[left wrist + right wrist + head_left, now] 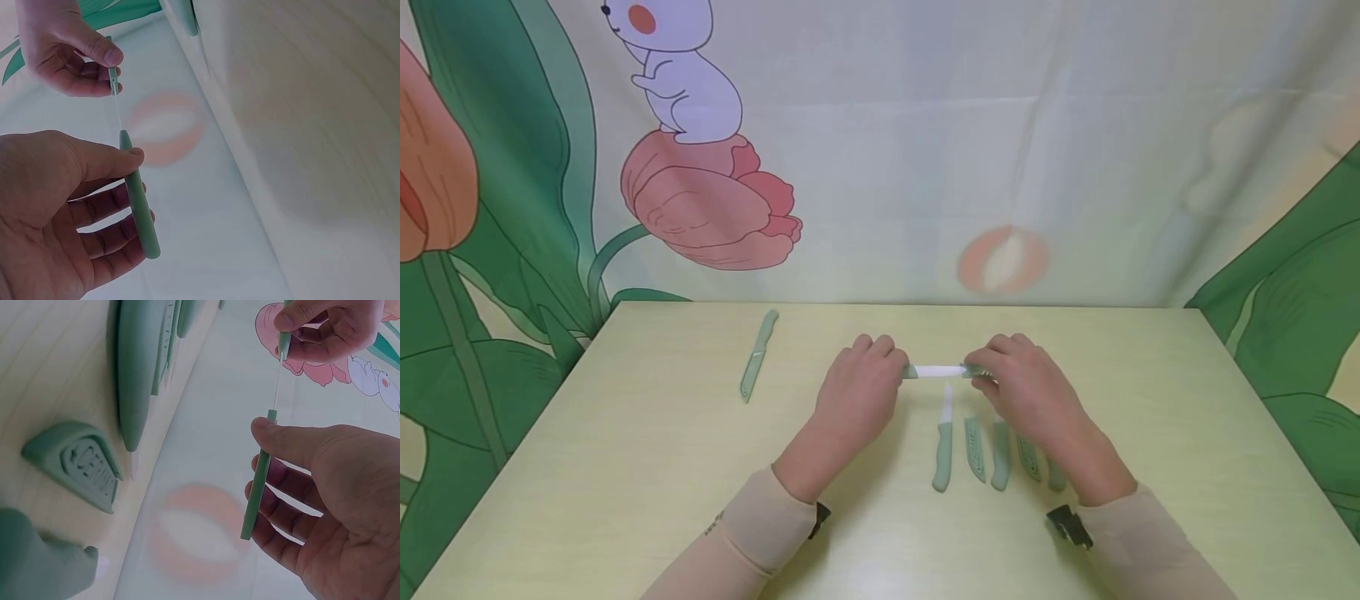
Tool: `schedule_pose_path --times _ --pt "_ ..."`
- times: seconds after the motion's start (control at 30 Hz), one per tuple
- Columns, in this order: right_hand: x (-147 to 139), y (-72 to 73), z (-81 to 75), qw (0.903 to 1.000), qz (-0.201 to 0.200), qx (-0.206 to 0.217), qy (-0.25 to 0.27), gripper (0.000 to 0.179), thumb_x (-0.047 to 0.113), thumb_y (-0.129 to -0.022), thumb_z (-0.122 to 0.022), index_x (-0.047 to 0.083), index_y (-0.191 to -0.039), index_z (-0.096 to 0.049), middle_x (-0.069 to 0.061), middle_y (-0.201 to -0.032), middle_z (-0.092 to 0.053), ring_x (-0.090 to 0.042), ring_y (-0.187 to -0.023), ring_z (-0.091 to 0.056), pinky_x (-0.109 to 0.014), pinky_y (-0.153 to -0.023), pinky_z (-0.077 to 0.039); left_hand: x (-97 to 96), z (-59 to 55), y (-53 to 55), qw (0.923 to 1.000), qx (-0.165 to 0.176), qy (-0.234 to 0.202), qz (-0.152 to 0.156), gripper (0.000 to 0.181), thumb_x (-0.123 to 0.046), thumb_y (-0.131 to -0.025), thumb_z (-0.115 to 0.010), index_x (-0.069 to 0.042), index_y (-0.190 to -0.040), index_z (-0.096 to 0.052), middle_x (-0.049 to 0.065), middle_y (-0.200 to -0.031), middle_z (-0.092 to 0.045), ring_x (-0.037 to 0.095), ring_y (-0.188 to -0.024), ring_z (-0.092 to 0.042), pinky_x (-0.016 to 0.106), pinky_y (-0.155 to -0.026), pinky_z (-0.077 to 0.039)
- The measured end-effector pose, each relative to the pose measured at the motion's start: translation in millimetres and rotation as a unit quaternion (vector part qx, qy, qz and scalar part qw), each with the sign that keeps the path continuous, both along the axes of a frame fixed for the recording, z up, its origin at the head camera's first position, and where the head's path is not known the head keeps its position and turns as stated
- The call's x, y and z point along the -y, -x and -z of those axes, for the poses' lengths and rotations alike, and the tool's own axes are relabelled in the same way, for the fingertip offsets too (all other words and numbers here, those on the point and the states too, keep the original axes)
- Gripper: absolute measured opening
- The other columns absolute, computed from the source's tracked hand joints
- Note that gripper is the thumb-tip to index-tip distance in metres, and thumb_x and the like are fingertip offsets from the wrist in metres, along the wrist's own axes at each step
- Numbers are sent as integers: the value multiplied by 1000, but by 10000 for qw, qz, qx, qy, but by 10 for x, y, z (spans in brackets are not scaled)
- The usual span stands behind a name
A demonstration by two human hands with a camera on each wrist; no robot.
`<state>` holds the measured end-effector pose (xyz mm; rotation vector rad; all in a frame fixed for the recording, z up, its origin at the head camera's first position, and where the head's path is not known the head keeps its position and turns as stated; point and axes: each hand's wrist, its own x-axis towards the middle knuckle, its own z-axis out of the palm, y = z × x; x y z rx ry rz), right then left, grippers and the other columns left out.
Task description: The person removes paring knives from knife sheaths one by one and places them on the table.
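Note:
My left hand (865, 387) pinches the green handle (142, 212) of a small white-bladed knife, thumb on one side and fingers on the other. Most of its blade (936, 372) shows bare between the two hands. In my right hand (1033, 392) is a green blade cover (257, 494), held between thumb and fingers in line with the knife. The blade's tip meets the cover's mouth; how far inside it lies, I cannot tell. Both hands are raised above the table. Just below them lies another bare knife (943, 454), its blade pointing away from me.
Right of the bare knife, a loose blade cover (974, 450), a green-handled knife (1001, 454), another cover (1028, 458) and a further handle (1056, 477) lie in a row, partly under my right arm. A covered knife (758, 354) lies at the table's back left. A printed curtain (880, 167) hangs behind.

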<state>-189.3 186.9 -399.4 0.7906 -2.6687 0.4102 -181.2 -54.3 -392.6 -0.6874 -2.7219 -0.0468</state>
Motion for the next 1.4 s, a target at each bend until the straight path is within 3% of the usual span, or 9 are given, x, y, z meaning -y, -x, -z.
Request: schedule_pose_path --times 0.4,0.97,1.23,1.4 --pt "-18 9 -19 9997 59 246 -62 25 6 -89 -85 8 -113 -78 -7 -106 -72 -31 -95 -63 -43 -83 -55 25 -1 18 9999 53 -57 -147 10 -7 -93 -79 -8 -103 -76 3 -87 -58 21 -77 -49 29 -62 -45" --pt "-1 14 -37 9979 180 600 152 24 6 -92 -83 5 -115 -76 -8 -105 -70 -29 -96 -64 -40 -82 -57 29 -15 25 9963 630 -351 -458 9 -5 -95 -75 -5 -103 -70 5 -91 -57 24 -83 -55 35 -62 -52" --pt "60 20 -100 9937 388 1044 140 22 11 -94 -80 5 -115 -73 -7 -100 -71 -26 -92 -66 -41 -77 -57 46 26 15 9887 1105 -666 -766 8 -2 -97 -69 -1 -100 -62 8 -89 -54 24 -82 -56 36 -60 -56" --pt "106 38 -117 9855 400 1617 319 29 13 -97 -77 4 -122 -69 -8 -103 -71 -24 -88 -67 -39 -76 -57 54 27 -4 9801 1447 -953 -973 8 -2 -99 -66 2 -102 -59 8 -89 -53 23 -78 -55 36 -59 -55"
